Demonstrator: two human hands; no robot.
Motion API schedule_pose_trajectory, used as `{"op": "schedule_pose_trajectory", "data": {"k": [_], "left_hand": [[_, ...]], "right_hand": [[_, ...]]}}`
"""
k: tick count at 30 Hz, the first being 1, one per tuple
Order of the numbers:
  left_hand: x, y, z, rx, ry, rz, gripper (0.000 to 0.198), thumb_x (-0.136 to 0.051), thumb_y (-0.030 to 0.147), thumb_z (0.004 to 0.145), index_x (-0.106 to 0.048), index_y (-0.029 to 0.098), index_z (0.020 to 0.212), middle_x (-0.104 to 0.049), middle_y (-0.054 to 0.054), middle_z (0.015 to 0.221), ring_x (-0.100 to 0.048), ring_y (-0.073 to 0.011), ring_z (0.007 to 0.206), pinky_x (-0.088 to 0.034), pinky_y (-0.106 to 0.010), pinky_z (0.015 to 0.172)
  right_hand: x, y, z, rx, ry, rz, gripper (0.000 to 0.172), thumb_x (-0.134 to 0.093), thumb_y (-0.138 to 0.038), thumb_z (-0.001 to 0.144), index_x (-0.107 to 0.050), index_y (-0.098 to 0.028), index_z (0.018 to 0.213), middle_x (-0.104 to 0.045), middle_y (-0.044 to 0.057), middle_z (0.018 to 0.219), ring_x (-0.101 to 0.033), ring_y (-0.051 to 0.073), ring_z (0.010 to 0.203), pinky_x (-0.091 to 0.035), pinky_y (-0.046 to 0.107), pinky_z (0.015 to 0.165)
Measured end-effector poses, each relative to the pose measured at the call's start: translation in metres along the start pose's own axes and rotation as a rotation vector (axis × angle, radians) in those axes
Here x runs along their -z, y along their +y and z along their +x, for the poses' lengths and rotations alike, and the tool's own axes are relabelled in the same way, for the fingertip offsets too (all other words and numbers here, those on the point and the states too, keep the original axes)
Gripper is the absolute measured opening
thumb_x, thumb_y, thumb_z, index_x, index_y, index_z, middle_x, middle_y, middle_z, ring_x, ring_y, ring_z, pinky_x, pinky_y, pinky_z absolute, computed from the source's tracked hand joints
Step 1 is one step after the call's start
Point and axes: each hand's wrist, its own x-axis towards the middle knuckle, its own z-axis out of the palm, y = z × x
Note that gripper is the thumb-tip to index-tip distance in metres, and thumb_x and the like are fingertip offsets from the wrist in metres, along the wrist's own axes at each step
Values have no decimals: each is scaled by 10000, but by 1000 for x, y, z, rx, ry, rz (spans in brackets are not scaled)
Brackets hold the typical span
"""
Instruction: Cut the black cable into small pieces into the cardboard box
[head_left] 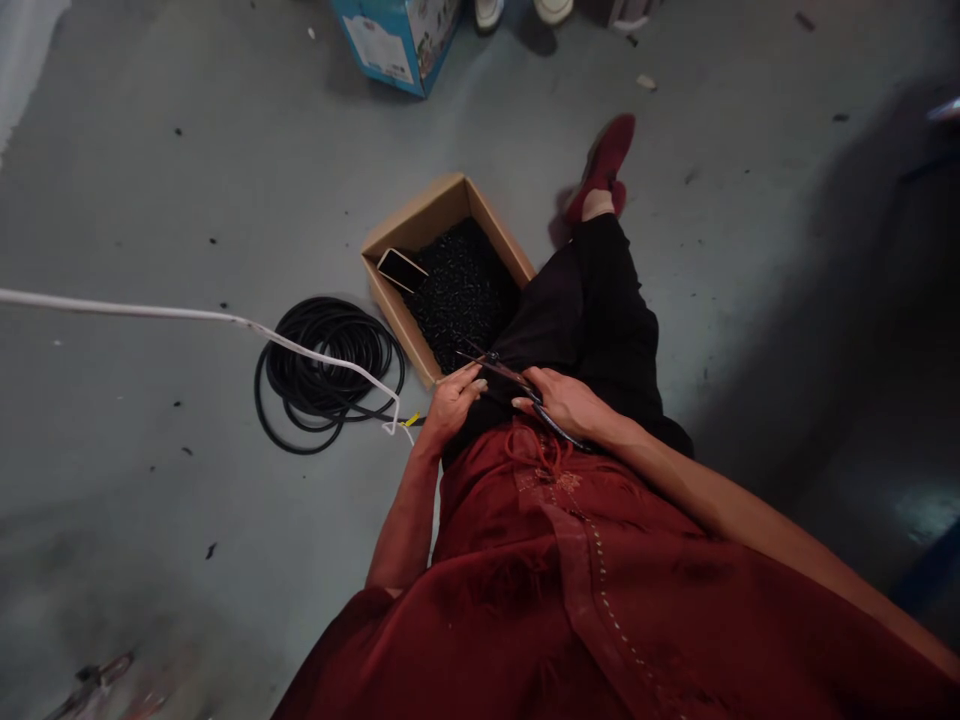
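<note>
My right hand (562, 400) is closed around the handles of a pair of scissors (504, 371), whose blades reach toward the box, apart at the tips. Close beside the blades, my left hand (454, 403) has its fingers pinched together; what lies between them is too small to make out. Just below both hands is a cardboard box (412, 330) holding many small black pieces (461, 285). A dark rectangular object with a pale edge (403, 270) leans inside the box's left corner. A coil of black cable (330, 360) lies on the floor, one end running toward my left wrist.
A white cord (172, 312) crosses from the left over the coil, near a yellow tag (411, 420). A blue carton (382, 45) stands ahead, with another person's shoes (487, 14) beside it. Small black scraps dot the grey floor (225, 180).
</note>
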Motion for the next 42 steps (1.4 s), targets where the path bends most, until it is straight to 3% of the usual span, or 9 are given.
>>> {"op": "schedule_pose_trajectory", "data": {"k": [7,13,28,37,42], "left_hand": [[-3,-9,5,78,28,-64,370,-478,288,827,-578,134,1149,-670,-64,900,-582,-112,708,-462,-235,703],[-3,-24,10,114,55,-65,369,-480,308,824,-585,136,1134,-669,-45,855,-575,-107,702,-461,-230,688],[-10,-32,8,147,12,-26,370,-467,285,821,-582,129,1136,-663,-35,813,-552,-99,673,-456,-209,640],[-8,-27,10,156,39,-57,362,-478,276,816,-587,146,1136,-667,-42,850,-565,-101,700,-458,-213,658],[-4,-18,7,138,20,-121,385,-487,300,814,-570,161,1164,-672,-45,926,-581,-111,746,-465,-223,690]], "right_hand": [[-1,-5,8,-72,-11,-77,409,-335,-544,864,-476,-194,1022,-605,103,978,-576,213,848,-372,261,675],[-2,-9,15,-120,-38,-145,425,-309,-560,862,-478,-204,1021,-632,102,978,-594,234,833,-365,276,625],[-5,-11,16,-152,-101,-218,409,-321,-521,867,-475,-192,1056,-640,116,946,-607,250,831,-394,301,645],[-8,-7,18,-200,-82,-167,415,-342,-531,860,-506,-196,1042,-652,129,884,-617,255,784,-382,291,605],[-10,5,20,-232,-16,11,417,-387,-566,825,-538,-212,985,-645,69,784,-605,212,715,-354,242,561]]}}
